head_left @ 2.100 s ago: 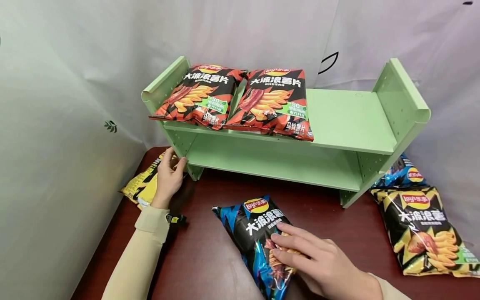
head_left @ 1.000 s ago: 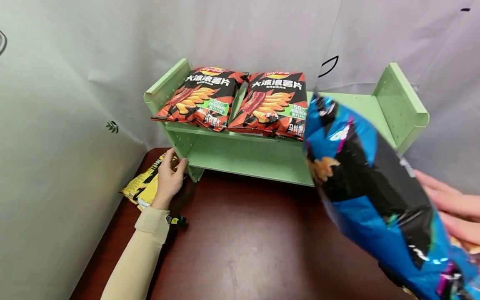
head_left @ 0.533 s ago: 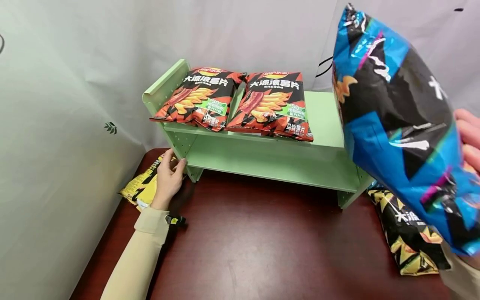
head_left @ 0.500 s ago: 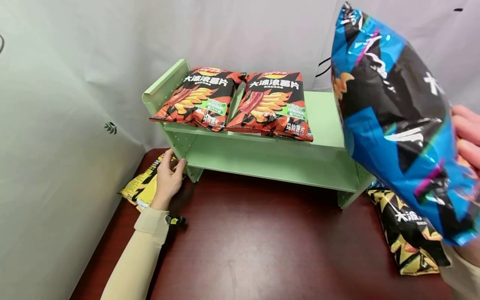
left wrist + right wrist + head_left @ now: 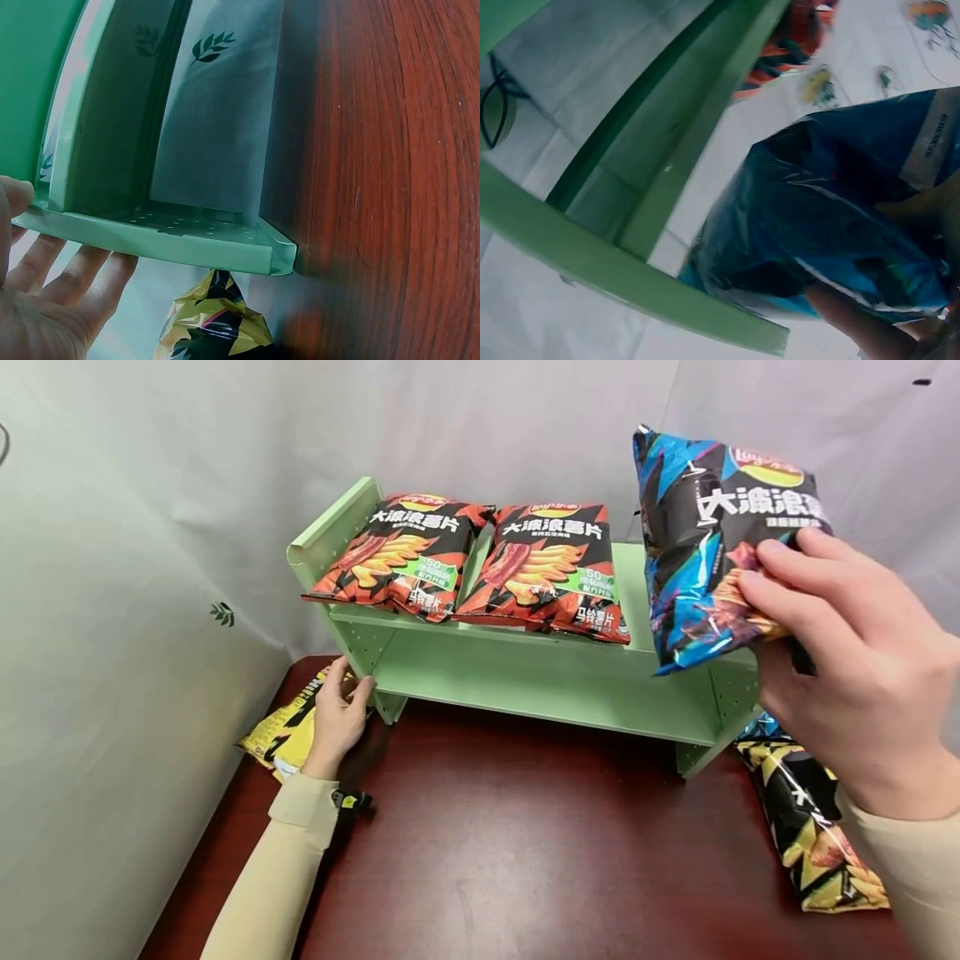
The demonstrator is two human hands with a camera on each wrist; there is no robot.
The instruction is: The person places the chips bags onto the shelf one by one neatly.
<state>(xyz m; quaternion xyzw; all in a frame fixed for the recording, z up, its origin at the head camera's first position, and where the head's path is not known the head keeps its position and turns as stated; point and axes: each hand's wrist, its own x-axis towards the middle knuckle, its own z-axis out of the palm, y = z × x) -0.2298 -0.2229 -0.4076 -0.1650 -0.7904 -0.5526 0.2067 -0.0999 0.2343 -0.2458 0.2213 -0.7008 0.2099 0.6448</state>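
My right hand [image 5: 870, 652] grips a blue-and-black bag of chips [image 5: 690, 543], fingers across its front. It is held tilted in the air before the right end of the light green two-tier shelf [image 5: 540, 681]. In the right wrist view the bag's dark blue back [image 5: 817, 217] faces the camera, close to the shelf's side panel [image 5: 630, 277]. My left hand [image 5: 339, 718] holds the shelf's left side panel [image 5: 157, 244] by its edge, thumb on one side and fingers on the other. Two red-and-black chip bags, a left one [image 5: 405, 556] and a right one [image 5: 551, 568], lie side by side on the upper tier.
A yellow chip bag [image 5: 281, 735] lies on the dark red table [image 5: 480, 860] left of the shelf. Right of it are a yellow-and-black chip bag [image 5: 806, 835], partly behind my right arm, and another blue bag [image 5: 765, 727], mostly hidden. A pale curtain [image 5: 525, 427] hangs behind.
My right hand has lifted the blue chip bag off the table, up to the right, then turned its front toward the head camera beside the upper tier. The left hand has stayed put.
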